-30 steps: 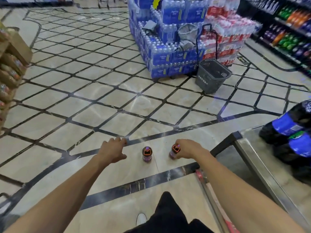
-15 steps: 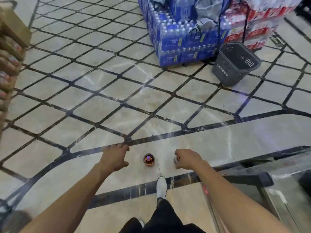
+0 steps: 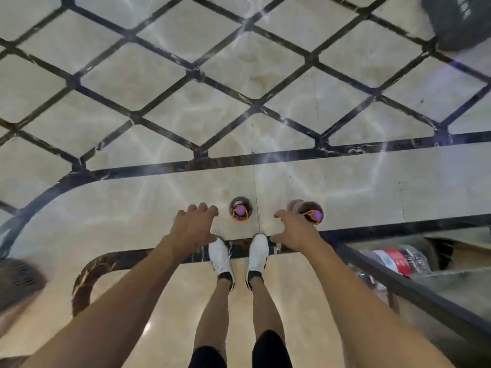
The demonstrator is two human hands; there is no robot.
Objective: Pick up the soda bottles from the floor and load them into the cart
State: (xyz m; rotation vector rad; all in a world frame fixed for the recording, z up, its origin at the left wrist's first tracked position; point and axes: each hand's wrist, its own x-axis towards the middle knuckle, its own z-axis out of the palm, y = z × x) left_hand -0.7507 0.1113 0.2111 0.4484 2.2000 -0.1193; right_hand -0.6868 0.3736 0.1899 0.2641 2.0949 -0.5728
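Seen from above, both hands reach down toward the floor. The left hand [image 3: 194, 227] hangs with its fingers loosely curled and apart, holding nothing, just beside the left soda bottle [image 3: 240, 210]. The right hand [image 3: 297, 229] is spread wide, thumb and forefinger well apart, and is not closed round anything that shows. Its outer edge meets the right soda bottle [image 3: 308, 208] in the view, and whether it touches cannot be told.

Both bottles stand on the pale marble floor [image 3: 159, 197], just ahead of the person's white shoes [image 3: 220, 258]. The left one is upright; the right one is blurred and may be leaning. Each has a purple cap ringed with an orange band over dark drink. Full bottles like these are probably heavy for their size, with smooth, slippery walls, so the narrow neck just under the cap looks the surest place to take hold, one bottle per hand.

To the right runs the dark metal rail of the cart [image 3: 398, 285], with a blurred red-labelled package inside. A dark shopping basket [image 3: 457, 19] sits at the top right corner
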